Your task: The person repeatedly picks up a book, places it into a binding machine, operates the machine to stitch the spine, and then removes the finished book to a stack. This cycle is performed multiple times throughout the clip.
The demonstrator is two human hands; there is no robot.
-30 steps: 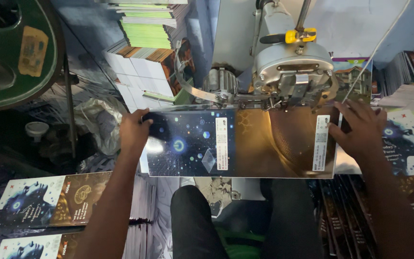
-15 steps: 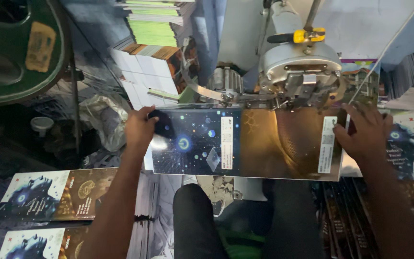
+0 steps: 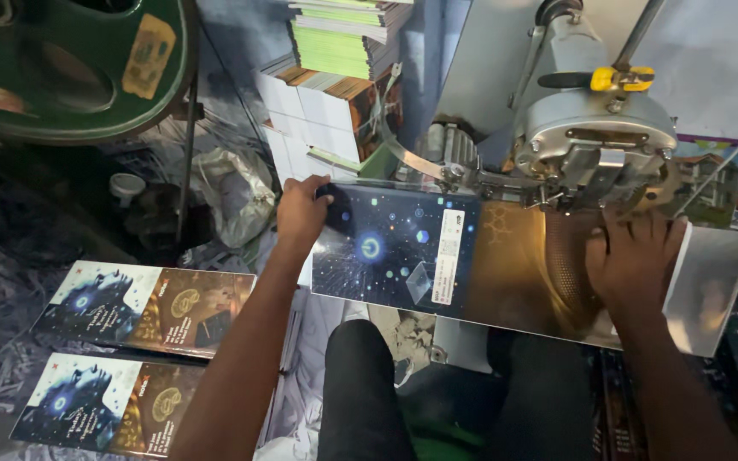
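**Printed cover sheet under the machine head, both hands steadying it**

A long glossy cover sheet (image 3: 403, 252) — dark blue with starry dots on its left part, brown-gold toward the right — lies across the machine bed, straight in front of the person's knees. Its far edge sits just under the grey metal machine head (image 3: 595, 145), which carries a yellow-handled lever on top.

The left hand (image 3: 301, 213) grips the sheet's left end, fingers curled over the far corner and thumb on the near side, so it is closed on the sheet. The right hand (image 3: 634, 260) lies flat on the brown part of the sheet, fingers spread wide, pressing it down just below the machine head; it pins rather than pinches.

How far along the work is can only be judged in part. The sheet seems lined up and held at the head, yet whether the machine has already acted on it does not show — the contact point is hidden behind the housing. Two similar covers (image 3: 143, 303) lie flat on the floor to the left, one below the other, well apart from the bed; whether they are finished pieces or waiting ones I cannot tell. Stacks of books (image 3: 335, 51) stand behind the machine, some with green edges, and a crumpled plastic bag (image 3: 232, 192) lies near the left hand.
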